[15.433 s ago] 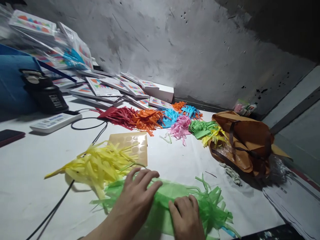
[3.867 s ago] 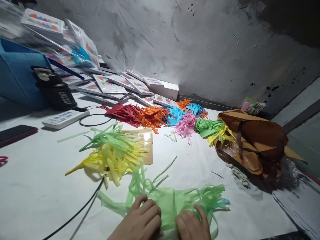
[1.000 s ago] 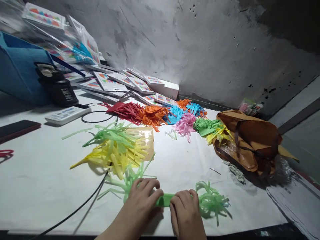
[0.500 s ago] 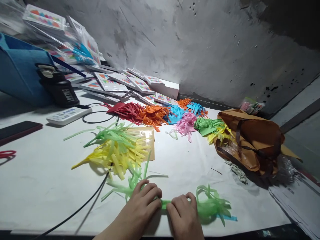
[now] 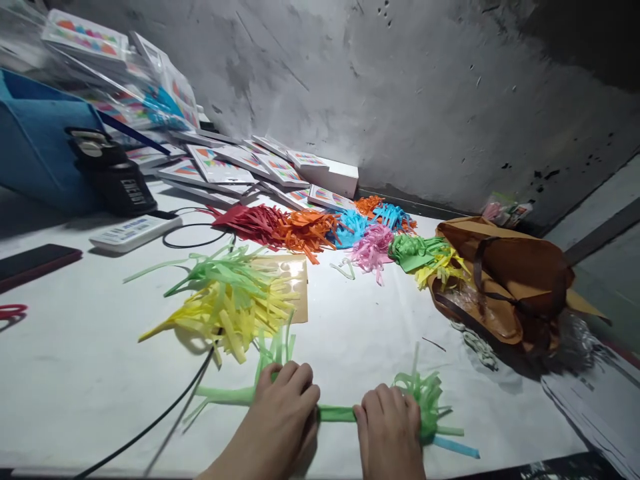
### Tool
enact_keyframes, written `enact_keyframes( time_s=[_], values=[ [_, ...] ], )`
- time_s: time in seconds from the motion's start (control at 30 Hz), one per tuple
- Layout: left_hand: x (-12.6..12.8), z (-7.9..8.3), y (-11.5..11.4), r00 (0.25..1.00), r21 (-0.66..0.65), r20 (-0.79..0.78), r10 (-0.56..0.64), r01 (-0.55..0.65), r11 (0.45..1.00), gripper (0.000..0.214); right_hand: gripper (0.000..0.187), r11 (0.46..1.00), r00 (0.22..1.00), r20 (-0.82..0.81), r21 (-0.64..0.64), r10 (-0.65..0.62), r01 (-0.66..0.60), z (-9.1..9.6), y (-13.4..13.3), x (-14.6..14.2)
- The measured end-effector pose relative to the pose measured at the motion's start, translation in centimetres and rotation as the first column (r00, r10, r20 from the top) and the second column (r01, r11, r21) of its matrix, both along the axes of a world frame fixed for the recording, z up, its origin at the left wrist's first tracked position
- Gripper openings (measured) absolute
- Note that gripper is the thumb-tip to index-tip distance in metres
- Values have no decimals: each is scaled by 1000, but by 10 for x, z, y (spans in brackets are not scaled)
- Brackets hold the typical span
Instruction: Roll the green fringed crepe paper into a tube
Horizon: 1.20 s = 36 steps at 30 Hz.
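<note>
A light green tissue paper tassel [image 5: 337, 414] lies along the front of the table, its middle a narrow folded band and both ends cut into fringe. My left hand [image 5: 287, 413] is closed over the band's left part, fingers curled down. On the right part, my right hand [image 5: 389, 427] grips it the same way, near the right fringe. The fingertips of both hands are partly hidden. A blue paper strip [image 5: 456, 447] pokes out beneath the right fringe. Beyond my left hand lie a yellow tassel [image 5: 227, 317] and another green tassel [image 5: 227, 270].
Red, orange, blue and pink tassels [image 5: 373, 247] line the back, before stacked flat boxes [image 5: 280, 170]. A brown bag [image 5: 505, 280] stands right, papers [image 5: 590, 420] nearer. At left are a black bottle [image 5: 117, 170], a phone [image 5: 37, 263] and a black cable [image 5: 150, 423].
My hands have moved apart, the right one shifting rightward, so more of the flat green band shows between them. The view has shifted slightly.
</note>
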<state>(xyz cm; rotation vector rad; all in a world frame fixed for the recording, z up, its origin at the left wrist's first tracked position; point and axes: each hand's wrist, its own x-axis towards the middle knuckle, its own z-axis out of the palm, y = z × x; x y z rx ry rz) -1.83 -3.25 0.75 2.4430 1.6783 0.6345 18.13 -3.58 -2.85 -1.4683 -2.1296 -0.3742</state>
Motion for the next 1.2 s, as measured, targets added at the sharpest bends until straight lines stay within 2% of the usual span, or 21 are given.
enact_keyframes(
  time_s=[0.1, 0.2, 0.3, 0.4, 0.5, 0.63, 0.73, 0.83, 1.0, 1.2],
  values=[
    [0, 0, 4, 1000, -11, -27, 4, -4, 1000, 16, 18, 999, 995, -92, 39, 30, -26, 7, 0, -6],
    [-3, -5, 5, 1000, -19, 6, -12, 12, 1000, 22, 19, 972, 957, -185, 117, 225, -206, 6, 0, -17],
    [-7, -9, 5, 993, 129, 84, -87, 76, 989, 25, 24, 943, 932, -153, 106, 328, -315, 0, 1, -28],
    [-9, -12, 6, 975, 266, 134, -178, 138, 954, 19, 25, 951, 930, -209, 129, 304, -281, -3, 2, -31],
    [-9, -14, 8, 961, 296, 130, -243, 196, 935, 19, 25, 950, 906, -284, 116, 313, -291, 0, 2, -30],
    [-7, -19, 11, 949, 325, 115, -293, 243, 914, 19, 27, 949, 925, -215, 108, 313, -296, 4, 0, -33],
    [-8, -19, 11, 953, 290, 87, -292, 256, 922, 18, 35, 943, 931, -169, 130, 324, -305, 2, 0, -35],
    [-12, -18, 9, 947, 254, 62, -315, 290, 923, 17, 33, 932, 915, -183, 124, 359, -341, 0, 0, -30],
    [-15, -23, 9, 943, 231, 144, -299, 262, 937, 23, 28, 914, 912, -118, 151, 394, -375, -1, -4, -3],
    [-14, -23, 4, 928, 168, 228, -296, 262, 950, 24, 20, 932, 934, -142, 215, 327, -293, -13, -10, 21]
  ],
)
